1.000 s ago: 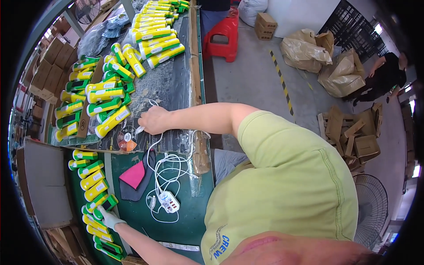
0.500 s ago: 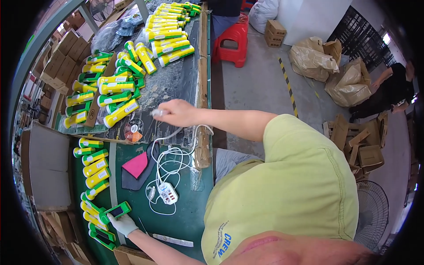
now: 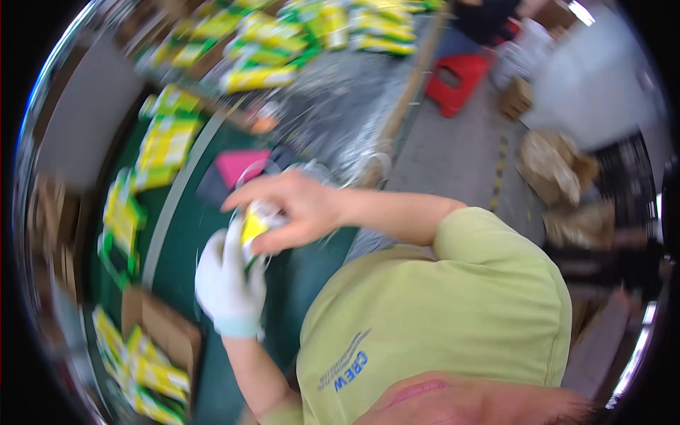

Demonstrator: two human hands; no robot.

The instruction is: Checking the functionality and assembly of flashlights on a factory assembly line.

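Over the green table [image 3: 185, 244], a yellow-and-white device [image 3: 253, 227]
Your gloved left hand [image 3: 230, 283] wraps it; your right hand [image 3: 299, 209] grips its far end, fingers loosely bent.

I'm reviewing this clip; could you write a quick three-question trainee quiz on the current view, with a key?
1. Which hand wears the white glove?
2. True or false: the red stool is to the right of the green worktable in this view.
3. Where is the yellow-and-white object?
a) on the red stool
b) between the left hand and the right hand
c) on the floor

Key: 1. The left hand; 2. True; 3. b
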